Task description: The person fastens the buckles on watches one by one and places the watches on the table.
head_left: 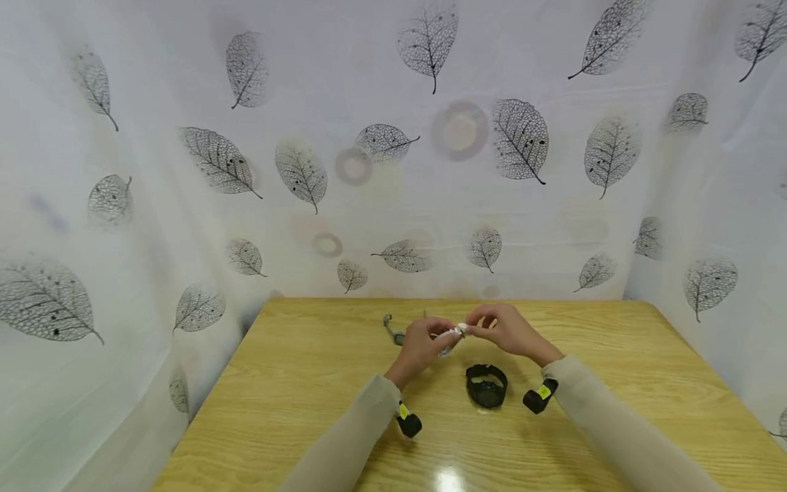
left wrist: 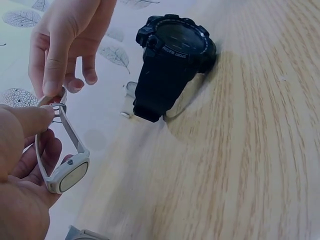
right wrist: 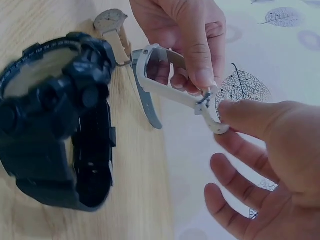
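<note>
Black watch (head_left: 486, 395) nearest, on the wooden table (head_left: 277, 424), dial at the near side, strap looped behind; bezel reads "SPORT WATCH". White watch (left wrist: 74, 176) is up between both hands, just beyond it. Left hand (head_left: 421, 348) grips it by the strap near the buckle (left wrist: 59, 106) — thumb and fingers closed. Right hand (head_left: 507, 329) has the strap's end pinched, thumb to index; other fingers loosely bent, apart. Strap forms a loop; long axis runs from case at near left to buckle at far right. Left wrist view: oval face points lower right. Grey watch (head_left: 398, 337) lies left of the hands; tan-strapped round watch (right wrist: 111, 21) near it. Yellow labels (head_left: 544, 391) on the wrist cameras (head_left: 410, 426) — text too small to read.
</note>
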{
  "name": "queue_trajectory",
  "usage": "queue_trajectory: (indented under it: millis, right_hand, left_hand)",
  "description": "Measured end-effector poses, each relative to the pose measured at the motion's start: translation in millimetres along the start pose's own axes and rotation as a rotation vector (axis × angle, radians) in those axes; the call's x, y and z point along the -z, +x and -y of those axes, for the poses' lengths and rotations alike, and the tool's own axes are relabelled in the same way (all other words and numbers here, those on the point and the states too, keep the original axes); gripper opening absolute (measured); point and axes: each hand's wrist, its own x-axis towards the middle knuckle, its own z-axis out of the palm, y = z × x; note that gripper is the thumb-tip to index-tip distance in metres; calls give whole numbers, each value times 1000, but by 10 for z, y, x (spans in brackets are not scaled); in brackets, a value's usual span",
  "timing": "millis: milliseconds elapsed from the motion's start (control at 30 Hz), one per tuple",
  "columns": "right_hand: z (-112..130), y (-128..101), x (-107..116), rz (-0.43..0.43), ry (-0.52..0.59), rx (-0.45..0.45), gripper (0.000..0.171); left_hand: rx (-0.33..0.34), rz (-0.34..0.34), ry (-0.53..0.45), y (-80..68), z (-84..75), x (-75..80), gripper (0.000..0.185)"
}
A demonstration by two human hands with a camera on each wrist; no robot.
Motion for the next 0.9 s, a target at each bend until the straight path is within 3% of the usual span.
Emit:
queue_trajectory:
  millis: [267,467,633,900]
  right_hand:
    - [25,32,7,67,-86,68,6]
    - [21,30,-18,66,-93,77,6]
    - [-1,7,-65,36,-63,54,11]
    - [-56,-59,-107,-51,88,-29,15]
  left_hand:
    - [32,4,44,-28,-17,-14,10]
    - [46,9,50,-36,-32,-20,11]
    - [42,6,43,-29,-13,-31,12]
    - [29,-15,1,5,48,-29,14]
